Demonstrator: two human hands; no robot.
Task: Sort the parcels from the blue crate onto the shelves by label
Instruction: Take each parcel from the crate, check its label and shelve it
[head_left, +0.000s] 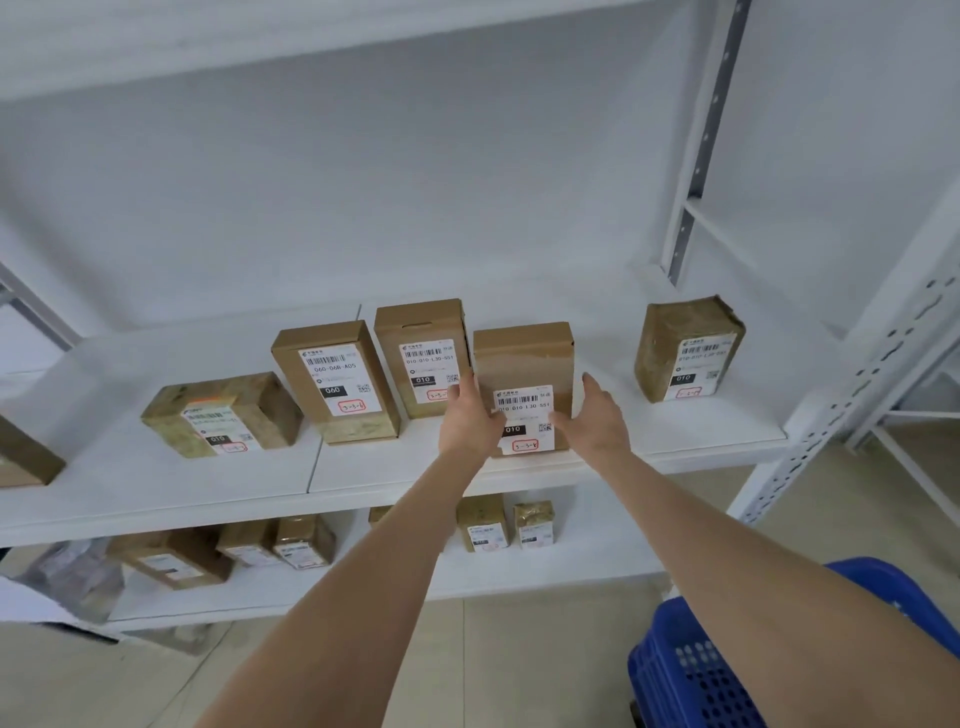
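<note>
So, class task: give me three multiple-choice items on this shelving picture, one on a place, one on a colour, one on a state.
1. The 060 parcel stands: A) left of the left hand; B) on the lower shelf; C) on the floor.
2. The crate is: A) red; B) blue; C) green.
3. The front parcel between left hand and right hand: A) lies flat; B) stands upright on the shelf; C) hangs in the air.
Answers: 1 A, one box stands between them; 2 B, its perforated wall is blue; 3 B, its base rests on the shelf.

Bright even light, soft blur, edges warped
</note>
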